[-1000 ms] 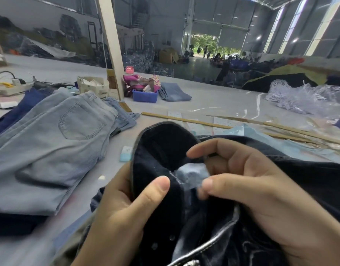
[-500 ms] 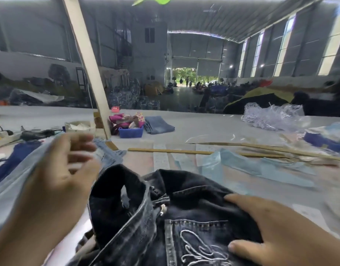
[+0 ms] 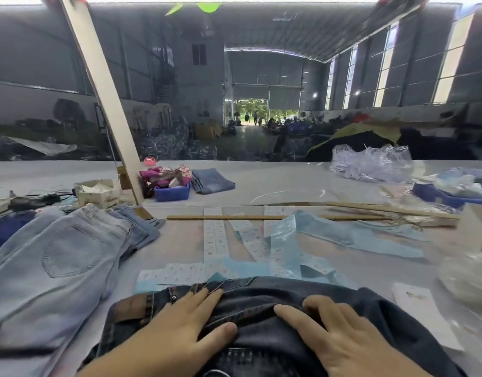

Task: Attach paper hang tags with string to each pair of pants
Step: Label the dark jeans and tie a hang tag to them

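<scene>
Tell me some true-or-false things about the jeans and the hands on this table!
1. Both hands, left hand and right hand, rest on the dark jeans. True.
2. The light blue jeans lie to the right of the dark jeans. False: they lie to the left.
3. One hand holds a paper tag. False: neither holds a tag.
4. A blue bin sits farther back on the table. True.
</scene>
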`<control>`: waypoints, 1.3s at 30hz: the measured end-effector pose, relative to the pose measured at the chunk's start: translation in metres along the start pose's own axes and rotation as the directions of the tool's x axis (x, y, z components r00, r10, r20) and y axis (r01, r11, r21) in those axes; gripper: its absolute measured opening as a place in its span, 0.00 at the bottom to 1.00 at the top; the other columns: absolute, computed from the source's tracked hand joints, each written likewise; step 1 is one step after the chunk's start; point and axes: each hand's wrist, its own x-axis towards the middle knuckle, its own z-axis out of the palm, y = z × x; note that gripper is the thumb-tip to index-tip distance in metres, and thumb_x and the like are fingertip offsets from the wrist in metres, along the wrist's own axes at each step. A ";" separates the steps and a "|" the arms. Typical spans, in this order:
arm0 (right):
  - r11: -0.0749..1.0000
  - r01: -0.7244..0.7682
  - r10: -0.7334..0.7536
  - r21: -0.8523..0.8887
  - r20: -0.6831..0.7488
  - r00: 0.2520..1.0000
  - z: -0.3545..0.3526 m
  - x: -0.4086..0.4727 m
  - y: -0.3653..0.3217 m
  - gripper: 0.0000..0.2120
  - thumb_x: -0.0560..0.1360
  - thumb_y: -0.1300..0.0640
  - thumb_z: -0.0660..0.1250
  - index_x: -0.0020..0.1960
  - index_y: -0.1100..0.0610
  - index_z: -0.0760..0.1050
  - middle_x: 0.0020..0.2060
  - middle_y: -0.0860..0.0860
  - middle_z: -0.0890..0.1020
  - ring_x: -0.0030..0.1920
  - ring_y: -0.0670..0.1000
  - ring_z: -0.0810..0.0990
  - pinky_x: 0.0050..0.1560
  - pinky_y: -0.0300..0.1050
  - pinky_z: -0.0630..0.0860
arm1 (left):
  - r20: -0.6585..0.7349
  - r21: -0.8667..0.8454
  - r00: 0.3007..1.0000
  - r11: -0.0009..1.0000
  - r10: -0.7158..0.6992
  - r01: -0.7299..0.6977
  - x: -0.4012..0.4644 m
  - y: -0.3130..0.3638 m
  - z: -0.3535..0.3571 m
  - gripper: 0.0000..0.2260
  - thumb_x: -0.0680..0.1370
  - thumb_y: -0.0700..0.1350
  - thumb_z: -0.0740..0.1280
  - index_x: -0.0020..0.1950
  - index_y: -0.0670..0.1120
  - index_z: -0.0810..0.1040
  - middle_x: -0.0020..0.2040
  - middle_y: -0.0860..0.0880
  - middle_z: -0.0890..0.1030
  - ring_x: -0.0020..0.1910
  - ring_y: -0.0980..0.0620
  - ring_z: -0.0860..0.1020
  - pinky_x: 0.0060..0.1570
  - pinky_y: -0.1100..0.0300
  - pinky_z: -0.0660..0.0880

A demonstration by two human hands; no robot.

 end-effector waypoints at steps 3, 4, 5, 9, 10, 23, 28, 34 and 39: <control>0.999 -0.004 -0.001 0.040 0.125 0.992 -0.023 -0.001 0.001 0.35 0.70 0.24 0.56 0.68 0.22 0.36 0.71 0.37 0.51 0.71 0.44 0.56 0.73 0.45 0.52 | 0.140 0.079 0.988 0.996 -0.061 0.051 0.000 0.008 -0.027 0.49 0.58 0.85 0.42 0.76 0.68 0.41 0.80 0.61 0.46 0.78 0.58 0.49 0.75 0.55 0.48; 0.997 -0.015 0.002 0.073 0.175 0.985 -0.040 -0.001 -0.004 0.33 0.68 0.22 0.55 0.67 0.20 0.42 0.71 0.36 0.56 0.71 0.45 0.60 0.72 0.46 0.56 | 0.192 0.155 0.977 0.986 -0.091 0.061 0.003 0.016 -0.042 0.45 0.62 0.84 0.46 0.76 0.68 0.45 0.80 0.60 0.51 0.78 0.56 0.54 0.74 0.54 0.52; 0.994 -0.039 0.018 0.099 0.205 0.979 -0.058 0.001 -0.010 0.30 0.65 0.20 0.55 0.65 0.19 0.51 0.68 0.34 0.63 0.68 0.45 0.66 0.68 0.46 0.62 | 0.243 0.228 0.962 0.971 -0.127 0.071 0.009 0.025 -0.057 0.41 0.66 0.81 0.51 0.77 0.67 0.51 0.79 0.57 0.57 0.76 0.52 0.59 0.73 0.52 0.57; 0.997 -0.027 0.035 -0.076 0.106 0.994 -0.113 0.053 -0.025 0.28 0.71 0.26 0.59 0.62 0.41 0.75 0.57 0.43 0.80 0.48 0.44 0.75 0.48 0.43 0.71 | 0.339 0.200 0.896 0.952 -0.288 0.231 0.054 0.057 -0.121 0.23 0.79 0.55 0.67 0.71 0.49 0.70 0.69 0.46 0.73 0.63 0.42 0.76 0.57 0.42 0.78; 0.991 -0.007 0.017 -0.132 0.071 0.997 -0.121 0.079 -0.029 0.25 0.75 0.32 0.60 0.64 0.47 0.75 0.58 0.46 0.80 0.47 0.47 0.74 0.46 0.44 0.69 | 0.289 0.182 0.901 0.942 -0.325 0.282 0.068 0.060 -0.135 0.20 0.79 0.50 0.67 0.69 0.45 0.72 0.65 0.44 0.74 0.57 0.43 0.80 0.52 0.44 0.80; 0.965 -0.259 0.262 -0.042 0.196 0.945 0.047 0.324 0.047 0.17 0.78 0.54 0.61 0.65 0.55 0.71 0.63 0.54 0.75 0.61 0.56 0.75 0.59 0.48 0.72 | -0.183 -0.214 0.836 0.851 -0.517 0.480 0.263 -0.073 0.002 0.18 0.78 0.57 0.59 0.62 0.49 0.76 0.58 0.48 0.79 0.55 0.47 0.78 0.45 0.57 0.71; 0.947 -0.319 0.311 0.028 0.159 0.937 0.094 0.341 0.070 0.27 0.77 0.42 0.59 0.72 0.53 0.62 0.70 0.55 0.64 0.69 0.59 0.64 0.67 0.54 0.66 | -0.209 -0.279 0.845 0.858 -0.493 0.432 0.285 -0.079 0.026 0.23 0.70 0.63 0.64 0.59 0.52 0.70 0.54 0.50 0.78 0.51 0.48 0.77 0.44 0.56 0.70; 0.964 -0.258 0.265 -0.066 0.151 0.952 0.102 0.342 0.073 0.25 0.77 0.47 0.58 0.72 0.53 0.63 0.69 0.56 0.65 0.68 0.59 0.64 0.67 0.54 0.63 | -0.213 -0.288 0.882 0.890 -0.420 0.354 0.282 -0.084 0.028 0.11 0.74 0.52 0.64 0.52 0.51 0.69 0.48 0.51 0.77 0.46 0.49 0.76 0.37 0.56 0.67; 0.954 -0.265 0.283 -0.143 0.122 0.951 0.098 0.341 0.071 0.23 0.75 0.47 0.59 0.69 0.52 0.66 0.65 0.55 0.67 0.65 0.58 0.65 0.65 0.56 0.62 | -0.281 -0.188 0.880 0.921 -0.383 0.341 0.283 -0.085 0.028 0.15 0.75 0.46 0.62 0.62 0.50 0.70 0.59 0.48 0.73 0.58 0.46 0.72 0.51 0.54 0.70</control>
